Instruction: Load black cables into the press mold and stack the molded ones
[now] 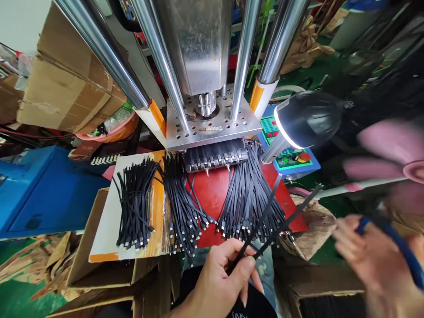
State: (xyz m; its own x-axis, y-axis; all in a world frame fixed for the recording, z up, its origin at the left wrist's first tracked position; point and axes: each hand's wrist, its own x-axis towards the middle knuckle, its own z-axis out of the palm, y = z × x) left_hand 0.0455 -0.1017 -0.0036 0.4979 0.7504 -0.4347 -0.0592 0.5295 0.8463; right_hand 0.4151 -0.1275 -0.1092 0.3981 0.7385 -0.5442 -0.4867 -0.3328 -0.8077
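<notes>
My left hand [228, 274], low in the middle, pinches flat black cables [289, 219] whose two free ends stick up and spread apart to the right. To the right, my right hand [367, 256] is blurred by motion and grips a blue-handled tool [402, 247]; its working end cannot be made out. Just beyond my left hand a fanned bundle of black cables [245, 194] with metal-tipped plugs lies on the red plate [210, 190]. Behind it, a dark mould block [217, 154] with a row of metal connectors sits under the press [203, 48].
Two more cable piles [135, 203] [182, 203] lie on the left. A lamp [308, 119] stands before the control box [294, 161]; a pink fan [391, 145] spins at the far right. Cardboard boxes [89, 243] sit below, with a blue cabinet [49, 190] at left.
</notes>
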